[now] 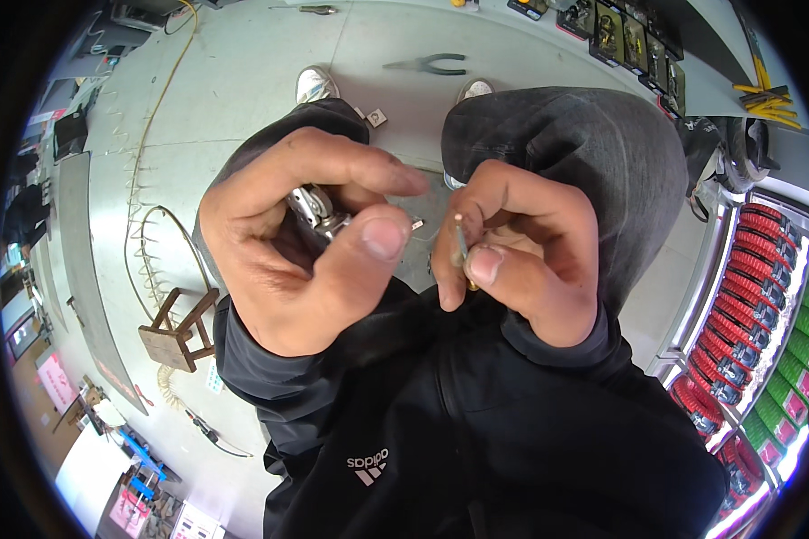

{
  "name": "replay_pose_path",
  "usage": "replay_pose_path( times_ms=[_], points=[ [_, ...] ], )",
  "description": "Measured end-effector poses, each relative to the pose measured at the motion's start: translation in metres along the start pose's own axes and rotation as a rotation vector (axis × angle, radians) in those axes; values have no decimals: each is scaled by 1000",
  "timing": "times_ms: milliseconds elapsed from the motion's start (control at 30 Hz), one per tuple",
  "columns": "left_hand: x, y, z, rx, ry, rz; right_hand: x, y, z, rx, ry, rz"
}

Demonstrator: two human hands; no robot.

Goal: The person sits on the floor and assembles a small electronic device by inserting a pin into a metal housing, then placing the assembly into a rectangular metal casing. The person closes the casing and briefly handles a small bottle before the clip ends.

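Curled fingers of my left hand [283,269] close around a shiny silver metal fitting [311,208], part of it hidden in the palm. The left thumb and forefinger tips stand apart from each other. Between the thumb and forefinger of my right hand [544,247] is a small thin pin-like piece [459,239], pale with a brass-coloured end. Its lower part is covered by the thumb. Both hands are raised above my lap, with a narrow gap between them. A tiny light piece with a reddish edge [418,224] shows in that gap; whether it is held I cannot tell.
Dark-handled pliers [442,65] lie on the floor beyond my feet, near a small white square box [377,118]. To the left are a wooden stool [173,345] and a coiled yellowish hose [139,180]. Red coiled goods [751,269] fill a lit rack at right.
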State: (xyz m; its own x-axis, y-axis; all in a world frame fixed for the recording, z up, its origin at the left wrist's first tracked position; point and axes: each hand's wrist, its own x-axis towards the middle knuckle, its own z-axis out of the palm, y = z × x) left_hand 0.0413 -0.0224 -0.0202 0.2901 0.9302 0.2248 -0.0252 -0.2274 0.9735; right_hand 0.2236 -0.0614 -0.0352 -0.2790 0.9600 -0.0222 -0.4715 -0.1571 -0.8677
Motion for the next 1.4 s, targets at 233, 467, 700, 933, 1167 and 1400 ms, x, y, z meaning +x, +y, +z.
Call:
replay_pose_path(
  times_ms=[233,467,700,933,1167,1400],
  points=[
    [0,7,5,-2,-62,-144,-1,-2,-4,157,-52,132],
    [-1,9,7,17,-101,-171,-1,0,-3,180,-26,137],
    [0,10,2,14,-114,-202,-1,2,-3,143,-3,142],
    [0,8,-2,34,-145,-202,-2,-4,0,145,35,172],
    [3,4,0,108,-183,-74,0,-4,-4,-314,-4,-75],
    [2,-5,4,130,-177,116,4,0,-7,-397,-33,-229]
  ],
)
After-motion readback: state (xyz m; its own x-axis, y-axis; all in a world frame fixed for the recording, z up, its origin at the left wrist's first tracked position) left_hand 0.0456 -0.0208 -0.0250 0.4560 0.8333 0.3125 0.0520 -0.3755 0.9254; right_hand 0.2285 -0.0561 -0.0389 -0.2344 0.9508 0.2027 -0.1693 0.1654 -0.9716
